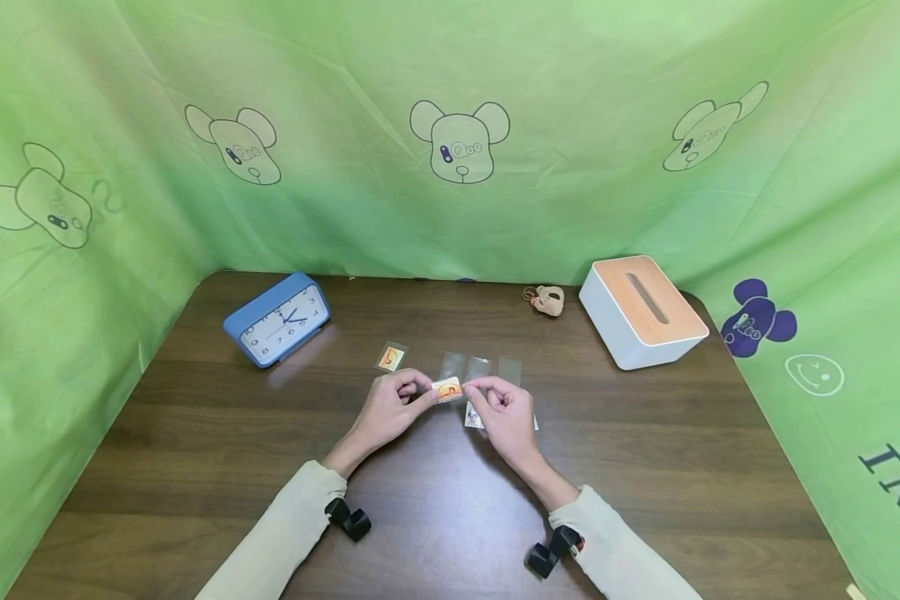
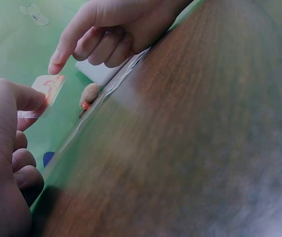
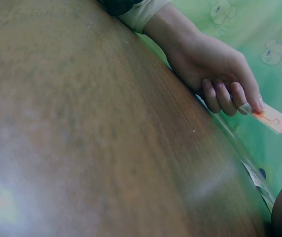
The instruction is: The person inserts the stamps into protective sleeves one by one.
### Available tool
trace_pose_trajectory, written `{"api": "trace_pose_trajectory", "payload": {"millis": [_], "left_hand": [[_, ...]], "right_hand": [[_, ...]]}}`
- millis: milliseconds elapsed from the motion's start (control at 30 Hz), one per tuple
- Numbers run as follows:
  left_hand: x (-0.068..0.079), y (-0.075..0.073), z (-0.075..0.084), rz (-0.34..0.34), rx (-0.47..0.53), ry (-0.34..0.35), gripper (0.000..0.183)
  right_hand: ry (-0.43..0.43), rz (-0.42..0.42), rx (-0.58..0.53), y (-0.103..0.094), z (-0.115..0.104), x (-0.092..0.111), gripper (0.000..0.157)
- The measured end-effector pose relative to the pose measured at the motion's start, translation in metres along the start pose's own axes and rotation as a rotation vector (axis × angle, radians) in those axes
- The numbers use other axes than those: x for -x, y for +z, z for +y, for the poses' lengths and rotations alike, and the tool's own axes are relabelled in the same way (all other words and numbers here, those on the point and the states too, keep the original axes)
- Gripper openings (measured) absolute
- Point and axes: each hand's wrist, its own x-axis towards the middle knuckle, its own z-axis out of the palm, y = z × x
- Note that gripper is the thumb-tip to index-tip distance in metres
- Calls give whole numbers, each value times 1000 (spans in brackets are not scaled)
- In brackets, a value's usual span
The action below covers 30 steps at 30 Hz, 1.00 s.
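The card (image 1: 447, 389) is held up off the table (image 1: 645, 467) between the two hands, see-through film showing at its end by the left hand (image 1: 392, 408). That hand's grip is closed down to the card's thickness, thumb and index pinching the left end. The right hand (image 1: 506, 419) has thumb and index drawn together at the other end; its grip seems to pinch the edge, though how much it has hold of is hard to tell.

The work in hand looks like handling card and film together. It calls for light fingertip pressure: the left pinch should stay firm and flat, while the right works along the edge, pulling in line with the card rather than across it. Thin stock could bend or crease if the hands twist against each other.

The tightest spot is under the right hand, where see-through sleeves (image 1: 452, 365) and a small picture (image 1: 474, 417) lie; a dropped wrist could sweep them. The sleeved card (image 1: 392, 358) sits just beyond the left hand. Clock (image 1: 285, 323), toy (image 1: 549, 300) and box (image 1: 641, 321) stand farther back, near the far edge against the cloth (image 1: 457, 233). The easiest room is between the forearms and out to the right.
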Motion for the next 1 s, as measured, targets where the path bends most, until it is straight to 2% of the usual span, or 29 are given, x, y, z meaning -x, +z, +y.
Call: {"api": "trace_pose_trajectory", "payload": {"millis": [133,267,367,433,500,533,667,867,1000], "left_hand": [[0,-1,3,-6,6,-21,13],[-1,2,-12,-14,-18,-40,10],[-1,6,-28,-15,-40,-34,10],[-1,7,-32,-12,-39,-18,11],[0,6,-29,-8,-23,2,11],[0,5,-22,-11,-17,-5,11],[0,0,4,-31,0,-70,10],[-1,-1,8,14,-1,-88,8],[-2,-1,14,42,26,-143,8]], "right_hand": [[-2,-7,-6,0,1,0,4],[-6,-27,-10,1,2,0,4],[-7,-40,-6,0,2,-1,4],[-10,-48,0,0,3,-1,4],[-8,-62,-3,0,2,-1,5],[-7,-69,-4,0,2,-1,5],[-2,-88,1,-1,2,-1,6],[-3,-22,48,-1,0,-1,8],[5,-4,74,-1,0,-1,9]]}}
